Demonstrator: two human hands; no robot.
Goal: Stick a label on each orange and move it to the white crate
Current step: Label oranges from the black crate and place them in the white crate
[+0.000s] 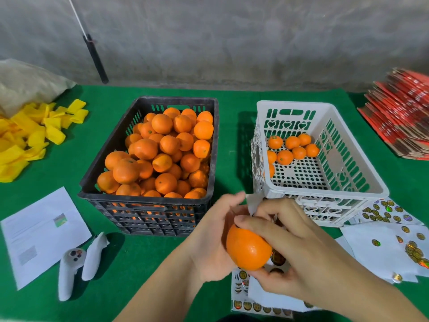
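Note:
My left hand (214,238) grips an orange (248,251) in front of the two crates. My right hand (299,249) curls over the top and right side of that orange, its fingers pressing on the peel; any label under them is hidden. A sticker sheet (260,305) with round gold labels lies on the table under my hands. The black crate (148,205) at centre is heaped with oranges (162,154). The white crate (325,189) to the right holds several oranges (292,147) at its far end.
More sticker sheets (394,245) lie right of my hands. Two white controllers (76,263) and a printed sheet (41,231) sit at front left. Yellow foam pieces (30,133) pile at far left, red cartons (399,117) at far right. Green cloth (130,275) covers the table.

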